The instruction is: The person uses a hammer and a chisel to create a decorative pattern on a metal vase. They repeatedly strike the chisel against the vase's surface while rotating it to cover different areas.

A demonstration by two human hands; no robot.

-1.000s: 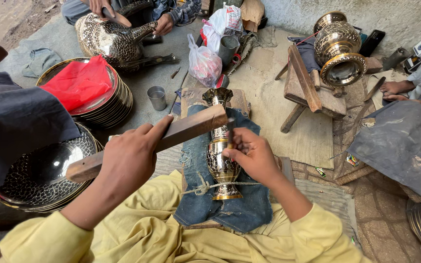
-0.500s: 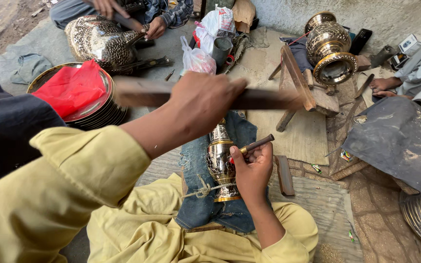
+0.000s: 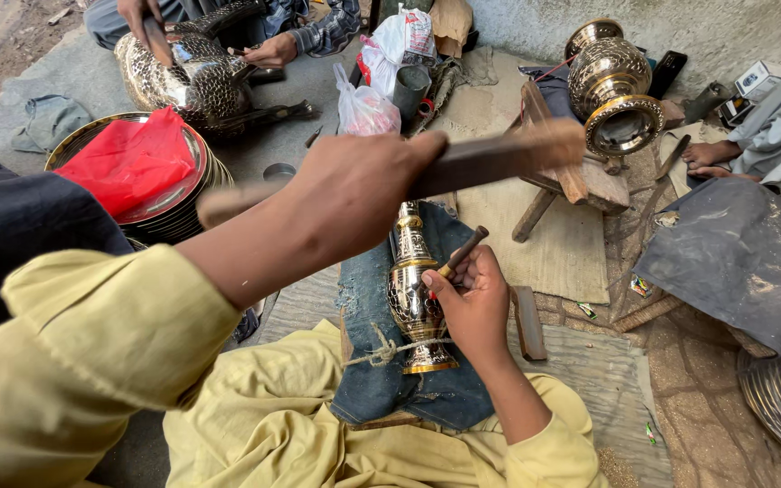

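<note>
I see a slim brass vase (image 3: 415, 294), polished and covered in fine engraved pattern, with a narrow neck, a swelling belly and a flared gold foot; it lies along a strip of blue denim cloth (image 3: 381, 380) spread over my lap, its foot toward me and its neck pointing away, and a loop of pale twine (image 3: 381, 351) is tied round its lower part. My left hand (image 3: 354, 194) is closed tight around a long wooden bat (image 3: 463, 163), which is blurred and held level above the vase. Compared with half a second ago, the bat sits a little lower in the view and its far end now reaches toward the wooden stool (image 3: 558, 181), while my left sleeve fills more of the lower left; a full second ago that hand was down beside the vase with the bat slanting across its neck. My right hand (image 3: 472, 307) has stayed on the vase's right side. Its fingers are curled shut around a short chisel (image 3: 461, 254), whose tip meets the vase's shoulder just below the neck. The vase's belly lies just left of those fingertips, touching them, and well below the raised bat.
</note>
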